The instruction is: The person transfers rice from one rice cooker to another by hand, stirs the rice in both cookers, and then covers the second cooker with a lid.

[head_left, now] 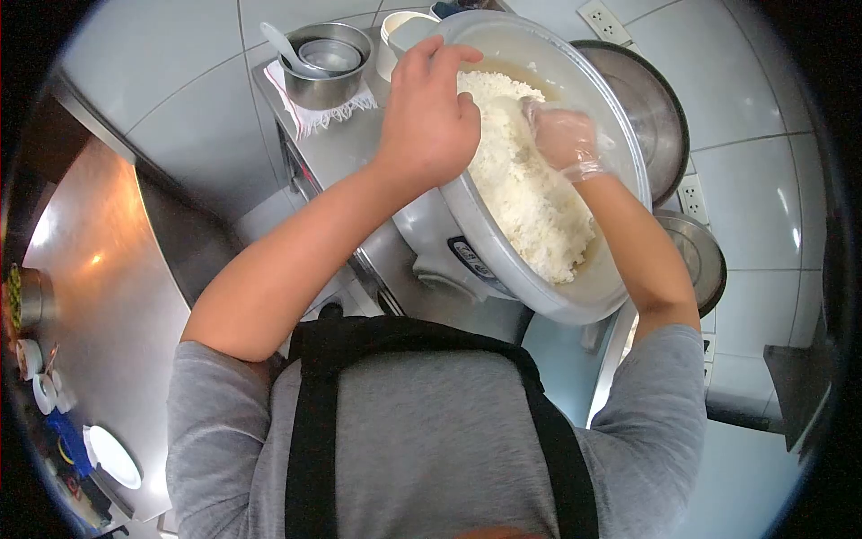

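Note:
A large pale rice cooker (467, 216) with a dark label panel stands in front of me, its mouth tilted my way. White cooked rice (530, 207) is heaped inside it. My left hand (431, 117) is bare and curls over the near-left rim, its fingertips reaching inward. Inside the cooker, my right hand (566, 141) wears a clear plastic glove and presses against the far right side of the rice. Its fingers are curled; a greyish edge shows at their tips, and I cannot make out what they hold.
A steel pot (325, 67) with a smaller bowl and a white-handled utensil stands on a cloth (310, 119). Round metal lids (642, 117) lean by the tiled wall near power outlets (603, 22). Left is a steel counter (108, 269) with a white plate (114, 456).

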Demonstrator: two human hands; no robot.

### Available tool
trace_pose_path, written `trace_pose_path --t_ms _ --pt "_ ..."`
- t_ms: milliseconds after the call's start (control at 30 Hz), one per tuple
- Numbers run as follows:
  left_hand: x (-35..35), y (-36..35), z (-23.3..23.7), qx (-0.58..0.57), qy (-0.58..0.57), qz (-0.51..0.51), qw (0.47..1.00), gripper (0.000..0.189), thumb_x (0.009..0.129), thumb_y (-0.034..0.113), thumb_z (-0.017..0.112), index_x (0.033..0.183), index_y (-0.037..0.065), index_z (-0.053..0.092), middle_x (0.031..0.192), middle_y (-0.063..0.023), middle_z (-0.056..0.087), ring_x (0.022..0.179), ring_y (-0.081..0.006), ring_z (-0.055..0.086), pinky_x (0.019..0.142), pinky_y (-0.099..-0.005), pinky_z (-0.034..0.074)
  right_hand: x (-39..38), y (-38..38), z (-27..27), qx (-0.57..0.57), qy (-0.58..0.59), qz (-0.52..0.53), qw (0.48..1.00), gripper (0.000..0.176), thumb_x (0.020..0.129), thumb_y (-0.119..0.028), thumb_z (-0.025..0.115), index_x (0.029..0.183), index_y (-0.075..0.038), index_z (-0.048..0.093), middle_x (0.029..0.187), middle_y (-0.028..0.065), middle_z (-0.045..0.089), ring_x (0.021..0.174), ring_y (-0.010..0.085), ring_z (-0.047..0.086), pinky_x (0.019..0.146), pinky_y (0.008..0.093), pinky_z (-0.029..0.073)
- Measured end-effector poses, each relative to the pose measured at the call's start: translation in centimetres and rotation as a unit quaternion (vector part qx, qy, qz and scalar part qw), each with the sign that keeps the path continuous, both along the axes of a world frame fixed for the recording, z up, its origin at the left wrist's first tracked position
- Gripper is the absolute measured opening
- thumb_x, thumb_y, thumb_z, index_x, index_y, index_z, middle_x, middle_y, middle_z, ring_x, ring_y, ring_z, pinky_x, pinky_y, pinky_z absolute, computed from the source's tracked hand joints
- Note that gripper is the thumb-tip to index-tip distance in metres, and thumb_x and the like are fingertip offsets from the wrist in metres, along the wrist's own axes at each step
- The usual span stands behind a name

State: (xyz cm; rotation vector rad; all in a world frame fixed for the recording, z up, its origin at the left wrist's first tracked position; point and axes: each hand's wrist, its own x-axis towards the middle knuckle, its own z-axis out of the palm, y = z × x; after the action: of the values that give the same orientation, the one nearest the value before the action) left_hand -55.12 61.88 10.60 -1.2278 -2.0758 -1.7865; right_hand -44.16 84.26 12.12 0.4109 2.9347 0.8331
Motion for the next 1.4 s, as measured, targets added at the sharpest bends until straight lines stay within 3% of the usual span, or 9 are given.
trace_pose_path --t_ms 233,533,733,833,1033,1100,1200,1267,1400 --pt "-0.1 0.0 0.0 0.012 0.011 0.004 1.0 0.043 0.079 0.005 0.05 0.121 0.01 0.05 0.134 -0.0265 0.039 0.127 -0.0427 0.037 0.108 -0.0469 0.029 -0.5 -7.4 2.5 -0.166 -0.056 -0.046 0.983 0.028 0.094 -0.022 0.042 0.119 -0.015 0.055 0.086 0.0185 0.066 0.077 0.0351 0.065 0.067 0.0473 0.049" --pt "-0.2 0.4 -0.2 -0.011 0.024 0.032 0.999 0.043 0.078 0.005 0.053 0.12 0.009 0.051 0.131 -0.0228 0.042 0.125 -0.0407 0.037 0.106 -0.0477 0.031 4.1 -7.4 -2.0 -0.452 0.104 -0.002 0.886 0.041 0.087 -0.005 0.049 0.127 -0.014 0.051 0.108 0.0205 0.063 0.099 0.034 0.062 0.086 0.0425 0.047" --pt "0.0 0.2 0.0 -0.002 0.006 0.03 1.0 0.042 0.079 0.003 0.051 0.121 0.01 0.051 0.129 -0.0207 0.046 0.124 -0.0385 0.041 0.106 -0.0431 0.032 7.0 -9.1 0.5 -0.532 0.0 -0.159 0.832 0.054 0.085 0.003 0.043 0.138 -0.004 0.038 0.134 0.0204 0.048 0.124 0.029 0.046 0.106 0.0351 0.034" --pt "-0.2 0.1 0.2 -0.008 0.001 0.017 1.0 0.041 0.078 0.004 0.052 0.118 0.008 0.052 0.127 -0.0198 0.046 0.121 -0.0379 0.042 0.104 -0.0442 0.034 8.6 -10.5 2.1 -0.485 0.039 -0.144 0.862 0.054 0.085 0.0 0.052 0.137 -0.004 0.04 0.132 0.0201 0.048 0.124 0.0301 0.046 0.107 0.0356 0.034" --pt "-0.5 0.1 -0.3 0.001 0.035 0.027 0.999 0.041 0.078 0.004 0.052 0.119 0.008 0.052 0.123 -0.0196 0.05 0.119 -0.0373 0.044 0.103 -0.0446 0.035 10.5 -7.9 2.8 -0.271 -0.115 -0.072 0.953 0.055 0.084 -0.007 0.063 0.136 -0.006 0.042 0.127 0.0206 0.051 0.119 0.0323 0.05 0.105 0.0388 0.039" --pt "-0.6 0.1 -0.4 -0.007 0.03 0.025 0.999 0.04 0.079 0.005 0.053 0.119 0.008 0.052 0.123 -0.02 0.05 0.119 -0.0375 0.044 0.103 -0.0443 0.034 12.3 -3.4 0.1 -0.382 0.042 -0.125 0.915 0.047 0.087 -0.022 0.062 0.131 -0.008 0.05 0.116 0.0221 0.057 0.108 0.0328 0.057 0.101 0.0376 0.043" --pt "-1.1 0.3 -0.6 -0.024 0.027 0.026 0.999 0.042 0.08 0.006 0.053 0.122 0.008 0.051 0.124 -0.0206 0.05 0.121 -0.037 0.043 0.104 -0.0437 0.034 13.4 -1.6 0.7 -0.487 0.235 -0.269 0.797 0.042 0.086 -0.013 0.061 0.125 -0.002 0.053 0.106 0.0189 0.063 0.095 0.0292 0.064 0.092 0.0423 0.049" --pt "-1.5 0.4 -0.8 -0.043 0.027 0.017 0.999 0.043 0.08 0.007 0.053 0.123 0.008 0.051 0.125 -0.0204 0.05 0.122 -0.0364 0.043 0.105 -0.0434 0.034 15.6 -6.6 8.2 -0.669 0.426 -0.253 0.554 0.04 0.085 -0.005 0.056 0.124 0.001 0.051 0.109 0.0173 0.062 0.095 0.0278 0.063 0.09 0.0447 0.049" --pt "-1.5 0.3 -0.6 -0.051 0.023 -0.004 0.998 0.046 0.079 0.007 0.05 0.125 0.002 0.05 0.126 -0.0214 0.049 0.123 -0.0334 0.043 0.105 -0.0405 0.032 26.8 -5.5 13.1 -0.636 0.555 -0.197 0.499 0.039 0.085 -0.001 0.052 0.124 0.002 0.046 0.113 0.0149 0.058 0.096 0.0223 0.058 0.081 0.0342 0.049"
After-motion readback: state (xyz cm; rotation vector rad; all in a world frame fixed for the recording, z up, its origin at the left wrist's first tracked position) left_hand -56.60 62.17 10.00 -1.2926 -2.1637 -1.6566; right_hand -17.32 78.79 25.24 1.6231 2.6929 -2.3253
